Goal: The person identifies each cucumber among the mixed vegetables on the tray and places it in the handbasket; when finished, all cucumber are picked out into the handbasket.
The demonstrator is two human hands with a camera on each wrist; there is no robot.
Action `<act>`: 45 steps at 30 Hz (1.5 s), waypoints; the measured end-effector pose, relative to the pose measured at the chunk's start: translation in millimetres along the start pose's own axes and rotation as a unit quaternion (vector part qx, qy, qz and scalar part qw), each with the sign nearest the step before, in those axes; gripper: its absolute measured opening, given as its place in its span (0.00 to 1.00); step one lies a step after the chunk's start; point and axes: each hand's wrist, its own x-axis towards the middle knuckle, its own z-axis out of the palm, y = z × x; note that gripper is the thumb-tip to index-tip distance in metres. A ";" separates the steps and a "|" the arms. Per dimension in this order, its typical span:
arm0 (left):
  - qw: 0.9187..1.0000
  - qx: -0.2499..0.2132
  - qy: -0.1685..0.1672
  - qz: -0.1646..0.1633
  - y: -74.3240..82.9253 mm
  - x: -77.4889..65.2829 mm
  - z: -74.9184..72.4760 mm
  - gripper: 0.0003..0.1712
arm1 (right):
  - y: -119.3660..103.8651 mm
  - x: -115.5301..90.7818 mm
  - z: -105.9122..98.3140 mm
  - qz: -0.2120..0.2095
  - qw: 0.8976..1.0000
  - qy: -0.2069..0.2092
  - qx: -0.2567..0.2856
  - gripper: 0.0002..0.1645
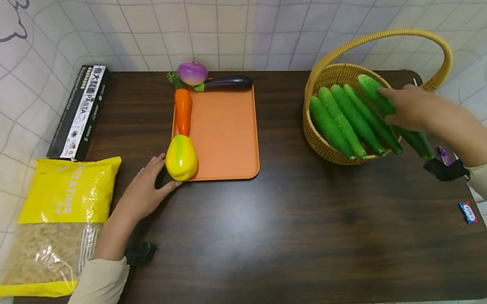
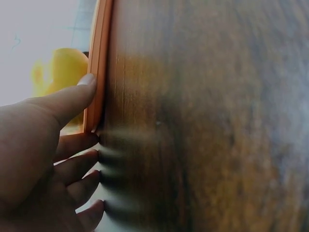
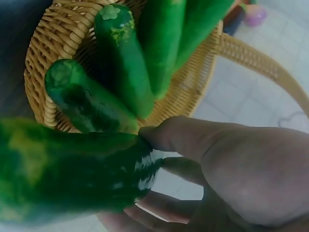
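My right hand (image 1: 416,106) pinches a green cucumber (image 3: 72,169) between thumb and fingers at the basket's right side; the cucumber slants over the rim with its lower end beyond it. Several other cucumbers (image 1: 342,119) lie side by side in the wicker basket (image 1: 314,135). My left hand (image 1: 145,189) rests at the near-left corner of an orange tray (image 1: 225,134), its fingers spread and relaxed. In the left wrist view the thumb touches the tray's edge. Right by that hand sits a yellow pear-shaped fruit (image 1: 181,158) with a green streak, on the tray's corner.
A carrot (image 1: 184,111), a purple onion-like vegetable (image 1: 192,73) and an eggplant (image 1: 228,83) line the tray's left and back edges. At left lie a yellow pasta bag (image 1: 58,220) and a black pasta box (image 1: 79,114). A small blue-and-red packet (image 1: 468,212) lies near the table's right edge.
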 end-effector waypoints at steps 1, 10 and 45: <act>1.000 0.001 0.001 0.000 0.1 0.1 0.2 0.49 | -0.8 3.4 0.0 0.005 1.000 -0.005 -0.005 0.47; 1.000 -0.002 0.001 0.000 1.8 2.0 2.8 0.48 | 6.7 29.1 -0.9 0.017 0.999 -0.012 -0.042 0.42; 1.000 -0.003 -0.003 -0.005 -1.4 7.2 2.1 0.49 | 12.2 37.4 12.6 -0.016 0.996 0.071 -0.055 0.32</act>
